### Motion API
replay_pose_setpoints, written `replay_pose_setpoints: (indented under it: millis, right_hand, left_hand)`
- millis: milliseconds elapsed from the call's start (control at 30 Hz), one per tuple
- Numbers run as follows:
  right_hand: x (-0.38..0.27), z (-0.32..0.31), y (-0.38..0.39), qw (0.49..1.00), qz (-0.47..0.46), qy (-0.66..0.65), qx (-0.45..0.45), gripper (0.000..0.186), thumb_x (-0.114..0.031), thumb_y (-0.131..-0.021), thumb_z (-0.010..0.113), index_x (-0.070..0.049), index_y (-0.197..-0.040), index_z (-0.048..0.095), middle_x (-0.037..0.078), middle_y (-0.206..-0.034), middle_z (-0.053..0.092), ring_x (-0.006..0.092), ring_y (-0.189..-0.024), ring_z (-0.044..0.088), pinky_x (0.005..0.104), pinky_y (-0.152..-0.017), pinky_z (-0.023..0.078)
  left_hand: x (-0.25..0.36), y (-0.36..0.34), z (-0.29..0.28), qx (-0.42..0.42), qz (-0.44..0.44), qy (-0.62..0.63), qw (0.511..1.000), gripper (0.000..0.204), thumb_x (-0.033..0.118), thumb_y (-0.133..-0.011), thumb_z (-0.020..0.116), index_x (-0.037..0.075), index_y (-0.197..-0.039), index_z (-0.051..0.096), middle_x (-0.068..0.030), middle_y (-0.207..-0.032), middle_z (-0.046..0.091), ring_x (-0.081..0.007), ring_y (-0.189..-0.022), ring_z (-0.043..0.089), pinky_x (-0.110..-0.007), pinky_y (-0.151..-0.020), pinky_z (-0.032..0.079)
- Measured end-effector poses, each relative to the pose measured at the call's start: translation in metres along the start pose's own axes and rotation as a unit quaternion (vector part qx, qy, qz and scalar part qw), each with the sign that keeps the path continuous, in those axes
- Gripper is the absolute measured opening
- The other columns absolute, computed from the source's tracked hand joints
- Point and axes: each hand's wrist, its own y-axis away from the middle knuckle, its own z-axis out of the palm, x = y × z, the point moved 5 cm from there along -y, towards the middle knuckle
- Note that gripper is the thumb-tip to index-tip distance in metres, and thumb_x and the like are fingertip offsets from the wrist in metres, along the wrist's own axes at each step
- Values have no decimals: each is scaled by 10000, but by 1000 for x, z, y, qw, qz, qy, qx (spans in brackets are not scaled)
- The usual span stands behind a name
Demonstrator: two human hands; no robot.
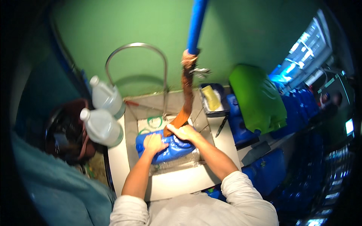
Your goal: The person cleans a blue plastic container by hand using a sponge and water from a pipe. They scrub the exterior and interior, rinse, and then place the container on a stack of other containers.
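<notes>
Pressing my left hand flat on a blue plastic pouch that lies in the steel basin at the centre of view; fingers spread, palm down, not closed around it. Right hand sits at the pouch's 1 o'clock corner, clenched around the lower end of a brown hose where it meets the pouch. Hose climbs toward 12 o'clock, joined there to a blue pipe by a wrapped collar with a small metal clamp. Pouch looks full and glossy, resting against the basin's near wall. Bent metal tube arches over the basin at 11 o'clock. Two clear plastic jugs with white caps stand on the ledge at 9 o'clock, touching each other. Small tray holding a yellow piece at 2 o'clock, just beside the hose. Green bag at 3 o'clock, blue filled pouches stacked beneath and beyond it. Green wall behind everything.
</notes>
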Motion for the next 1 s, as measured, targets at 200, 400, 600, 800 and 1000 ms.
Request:
replay_pose_setpoints:
  millis: [200, 400, 600, 800, 1000]
  right_hand:
    - [-8, 2, 5, 976, -100, 194, -9, 576, -569, -1020, 460, -79, -1286, 602, 219, -1247, 628, 404, -1200, 560, 493, -1079, 380]
    - [-18, -4, -1, 996, -71, 43, 21, 503, -535, -996, 500, -89, -1173, 650, 188, -1194, 643, 379, -1142, 568, 495, -998, 396]
    - [-57, -21, 15, 967, -186, 172, 22, 372, -472, -958, 559, -182, -1161, 671, 132, -1066, 647, 366, -1041, 590, 527, -940, 413]
    - [-70, -46, 36, 972, -188, 74, 119, 251, -403, -893, 699, -178, -991, 751, 55, -969, 733, 310, -937, 659, 480, -901, 463]
    - [-66, -70, 70, 966, -175, 105, 158, 288, -399, -890, 711, -115, -921, 738, 105, -973, 730, 338, -933, 640, 450, -881, 483]
  left_hand:
    - [0, -1, -3, 5, 2, 1, 1000, 514, 534, -716, 769, 77, -951, 776, -197, -912, 752, -358, -885, 737, -462, -798, 586]
    - [-3, -6, -8, 12, 0, 4, 1000, 501, 514, -719, 791, 71, -953, 774, -193, -917, 753, -356, -885, 737, -452, -791, 589]
    - [-6, -15, -15, 9, -9, 7, 1000, 474, 499, -717, 817, 85, -945, 776, -188, -922, 754, -360, -890, 736, -459, -805, 586]
    - [-10, -23, -13, 13, -12, 7, 1000, 504, 532, -713, 825, 92, -955, 781, -151, -946, 762, -337, -901, 740, -436, -812, 588]
    - [-14, -28, -10, 18, -10, 20, 1000, 476, 516, -702, 813, 104, -939, 781, -149, -946, 762, -331, -905, 739, -441, -802, 588]
